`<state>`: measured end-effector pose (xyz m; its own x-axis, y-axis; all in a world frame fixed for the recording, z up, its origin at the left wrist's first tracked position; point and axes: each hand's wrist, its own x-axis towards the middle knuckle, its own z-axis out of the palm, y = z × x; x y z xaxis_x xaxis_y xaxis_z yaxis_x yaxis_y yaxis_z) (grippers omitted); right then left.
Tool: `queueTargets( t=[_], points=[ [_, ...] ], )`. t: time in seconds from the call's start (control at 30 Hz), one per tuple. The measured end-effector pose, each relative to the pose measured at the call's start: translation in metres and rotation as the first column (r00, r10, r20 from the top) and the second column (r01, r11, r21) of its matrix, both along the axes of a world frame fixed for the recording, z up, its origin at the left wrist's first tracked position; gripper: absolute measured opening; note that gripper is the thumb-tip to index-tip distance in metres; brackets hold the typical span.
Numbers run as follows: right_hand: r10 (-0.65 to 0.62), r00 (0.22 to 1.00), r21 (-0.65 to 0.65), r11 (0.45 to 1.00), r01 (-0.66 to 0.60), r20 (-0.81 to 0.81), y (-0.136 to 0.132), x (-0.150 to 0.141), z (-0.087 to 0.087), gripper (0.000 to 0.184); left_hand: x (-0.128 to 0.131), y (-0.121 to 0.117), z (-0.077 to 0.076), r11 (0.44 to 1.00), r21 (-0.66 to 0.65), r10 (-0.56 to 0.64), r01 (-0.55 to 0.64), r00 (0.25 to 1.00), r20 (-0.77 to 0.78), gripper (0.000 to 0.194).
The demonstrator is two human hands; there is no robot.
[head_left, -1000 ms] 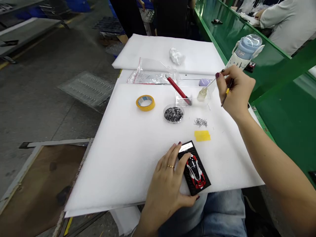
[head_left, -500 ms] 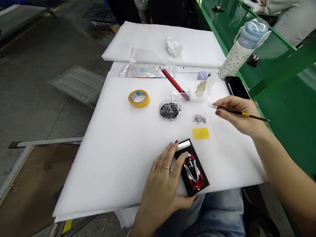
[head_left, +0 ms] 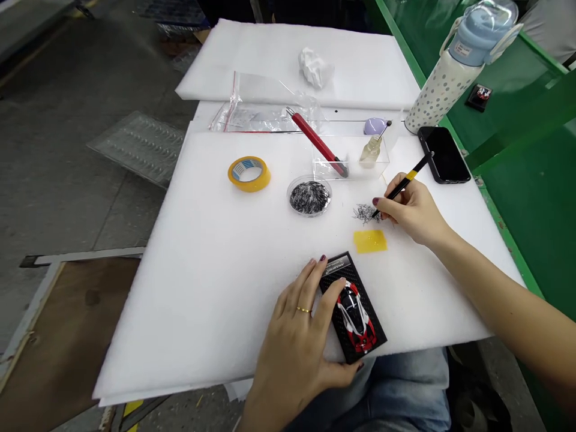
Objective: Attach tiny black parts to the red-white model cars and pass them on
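Observation:
My left hand (head_left: pixel 299 327) grips a black display base (head_left: pixel 338 318) at the front edge of the white foam sheet, fingers along its left side and thumb at its near end. A red, white and black model car (head_left: pixel 355 317) sits on that base, my index fingertip at the car's front. Pinched in my right hand (head_left: pixel 411 210) is a slim black tool with a yellow band (head_left: pixel 420 163); its exact kind is unclear. The tool's lower tip meets a small pile of short black fibres (head_left: pixel 363 212). Just below the pile lies a yellow tape piece (head_left: pixel 369 241).
Around the foam sheet (head_left: pixel 202 270) lie a yellow tape roll (head_left: pixel 265 178), a dish of black fibres (head_left: pixel 309 197), a red cutter knife (head_left: pixel 317 141), a small glass bottle (head_left: pixel 370 151) in a clear tray, a phone (head_left: pixel 443 157) and a drink bottle (head_left: pixel 445 90).
My right hand has moved left and down, and its tool has swung from nearly level to steeply slanted, tip now at the fibre pile. My left hand stays on the base.

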<state>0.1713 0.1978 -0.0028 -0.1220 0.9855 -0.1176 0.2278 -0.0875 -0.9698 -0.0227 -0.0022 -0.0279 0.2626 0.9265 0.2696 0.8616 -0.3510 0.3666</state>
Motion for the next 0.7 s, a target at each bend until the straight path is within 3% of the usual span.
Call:
queueTargets(
  t=[0.33,0.53,0.7],
  points=[
    [-0.025,0.991,0.073,0.997,0.015,0.130,-0.002,0.001,-0.002,0.027,-0.001,0.001,0.001,1.000,0.001,-0.008,0.008,1.000,-0.010,0.095],
    [-0.014,0.998,0.076,0.997,0.009,0.066,-0.002,0.003,-0.004,0.029,-0.001,0.000,0.002,1.000,-0.009,-0.003,0.003,1.000,-0.009,0.104],
    [0.009,0.998,0.073,0.997,-0.004,-0.065,-0.009,0.011,-0.001,0.032,-0.003,0.002,0.002,1.000,-0.022,-0.012,0.012,1.000,-0.013,0.125]
  ],
)
